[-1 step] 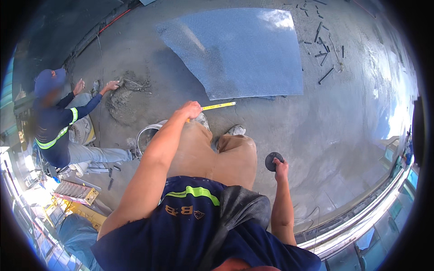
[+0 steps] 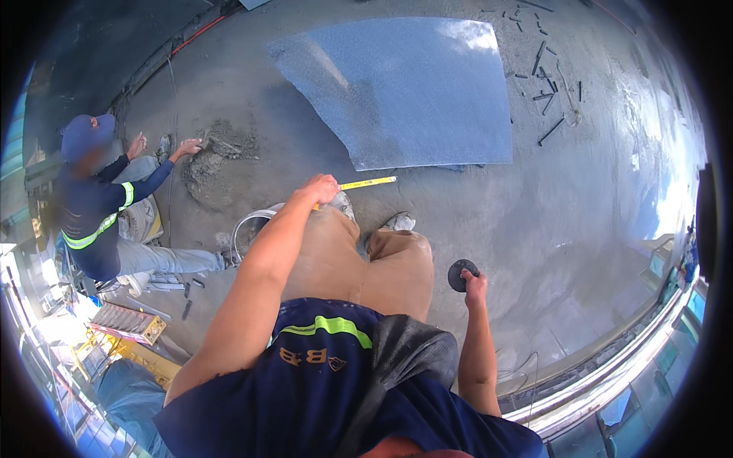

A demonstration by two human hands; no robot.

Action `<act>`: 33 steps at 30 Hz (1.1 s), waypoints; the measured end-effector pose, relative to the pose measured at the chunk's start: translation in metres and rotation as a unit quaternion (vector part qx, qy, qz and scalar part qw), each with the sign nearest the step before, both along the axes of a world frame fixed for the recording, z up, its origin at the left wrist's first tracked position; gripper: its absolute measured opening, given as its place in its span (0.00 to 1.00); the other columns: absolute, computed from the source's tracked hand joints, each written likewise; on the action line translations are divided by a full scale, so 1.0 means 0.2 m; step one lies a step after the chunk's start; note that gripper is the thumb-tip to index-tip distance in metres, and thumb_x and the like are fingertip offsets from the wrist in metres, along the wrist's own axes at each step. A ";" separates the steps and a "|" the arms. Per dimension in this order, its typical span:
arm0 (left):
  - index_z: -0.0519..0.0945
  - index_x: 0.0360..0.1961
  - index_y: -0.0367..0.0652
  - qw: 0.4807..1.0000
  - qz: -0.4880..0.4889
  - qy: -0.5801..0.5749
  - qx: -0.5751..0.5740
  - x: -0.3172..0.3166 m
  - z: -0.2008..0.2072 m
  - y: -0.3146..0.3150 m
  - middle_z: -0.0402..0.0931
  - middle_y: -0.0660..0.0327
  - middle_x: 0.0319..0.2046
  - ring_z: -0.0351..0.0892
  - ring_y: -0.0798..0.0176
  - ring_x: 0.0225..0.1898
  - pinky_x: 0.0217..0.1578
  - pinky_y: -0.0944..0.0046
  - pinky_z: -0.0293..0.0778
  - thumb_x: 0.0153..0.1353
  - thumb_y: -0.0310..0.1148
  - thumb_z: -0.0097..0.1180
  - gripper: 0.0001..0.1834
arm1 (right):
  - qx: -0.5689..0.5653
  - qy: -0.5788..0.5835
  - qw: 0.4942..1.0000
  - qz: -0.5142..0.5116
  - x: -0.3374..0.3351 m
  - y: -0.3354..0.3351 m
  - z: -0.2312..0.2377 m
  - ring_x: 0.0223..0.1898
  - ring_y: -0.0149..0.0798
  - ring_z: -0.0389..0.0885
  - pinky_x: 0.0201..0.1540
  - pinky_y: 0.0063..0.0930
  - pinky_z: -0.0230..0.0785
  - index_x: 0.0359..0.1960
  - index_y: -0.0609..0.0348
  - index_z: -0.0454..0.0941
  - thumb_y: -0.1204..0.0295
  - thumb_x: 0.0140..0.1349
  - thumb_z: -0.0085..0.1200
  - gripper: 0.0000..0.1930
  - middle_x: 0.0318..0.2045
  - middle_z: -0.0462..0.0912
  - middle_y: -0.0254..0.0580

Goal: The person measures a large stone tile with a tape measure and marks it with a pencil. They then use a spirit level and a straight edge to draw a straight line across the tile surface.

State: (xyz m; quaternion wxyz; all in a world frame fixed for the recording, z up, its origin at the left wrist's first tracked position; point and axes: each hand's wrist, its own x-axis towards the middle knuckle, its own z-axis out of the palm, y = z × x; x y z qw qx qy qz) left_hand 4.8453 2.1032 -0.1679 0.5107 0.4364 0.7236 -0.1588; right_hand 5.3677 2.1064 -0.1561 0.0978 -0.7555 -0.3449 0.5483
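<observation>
My left hand [image 2: 322,186] is closed around a tape measure whose yellow blade [image 2: 370,183] sticks out to the right. The blade ends just short of the lower edge of a large blue-grey sheet [image 2: 427,91] lying on the grey floor. Its left side is cut in a curve, and bright reflections show on its surface. Out to the right, my right hand [image 2: 475,284] grips a black round disc [image 2: 460,275], held above the floor; its underside and any handle are hidden. Both my feet, in pale coverings, stand below the sheet.
At left a co-worker in a blue cap [image 2: 88,137] crouches beside a heap of wet mortar [image 2: 221,156], one hand over it. A bucket [image 2: 248,229] stands by my left leg. Dark strips [image 2: 544,84] lie scattered at upper right. A yellow-framed ladder [image 2: 126,324] is at lower left.
</observation>
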 end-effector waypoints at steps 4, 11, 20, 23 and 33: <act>0.82 0.45 0.49 1.000 -0.001 0.014 -0.012 -0.09 0.11 -0.06 0.79 0.52 0.48 0.76 0.47 0.52 0.54 0.50 0.71 0.68 0.46 0.42 0.19 | 0.009 -0.053 0.990 0.131 -0.06 0.14 0.13 0.32 0.33 0.79 0.36 0.30 0.70 0.36 0.67 0.79 0.72 0.52 0.58 0.11 0.27 0.81 0.40; 0.82 0.45 0.46 0.998 0.055 0.006 0.004 -0.17 0.18 0.02 0.79 0.51 0.48 0.75 0.45 0.52 0.53 0.50 0.71 0.68 0.45 0.43 0.19 | 0.007 -0.131 0.973 0.192 -0.09 0.12 0.06 0.29 0.38 0.80 0.36 0.33 0.71 0.35 0.67 0.79 0.69 0.50 0.60 0.14 0.27 0.83 0.45; 0.82 0.46 0.47 0.999 -0.006 -0.002 0.046 -0.32 0.11 0.54 0.79 0.48 0.47 0.76 0.44 0.51 0.52 0.48 0.72 0.67 0.45 0.44 0.19 | -0.070 -0.213 0.962 0.158 -0.24 -0.08 0.21 0.44 0.57 0.82 0.48 0.41 0.72 0.45 0.65 0.79 0.63 0.49 0.62 0.23 0.38 0.83 0.61; 0.83 0.44 0.47 0.997 0.019 0.002 0.074 -0.25 0.06 0.83 0.80 0.50 0.46 0.77 0.45 0.51 0.51 0.49 0.73 0.67 0.44 0.44 0.18 | -0.092 -0.224 0.961 0.133 -0.30 -0.18 0.26 0.44 0.57 0.81 0.48 0.42 0.71 0.43 0.64 0.80 0.63 0.50 0.62 0.22 0.38 0.83 0.61; 0.83 0.43 0.43 0.991 -0.064 -0.063 0.100 0.35 -0.48 1.80 0.80 0.47 0.44 0.78 0.42 0.49 0.50 0.48 0.74 0.68 0.45 0.44 0.20 | -0.187 -0.235 0.948 0.106 -0.13 -0.28 0.25 0.41 0.58 0.81 0.45 0.44 0.72 0.37 0.64 0.79 0.62 0.47 0.62 0.19 0.33 0.82 0.61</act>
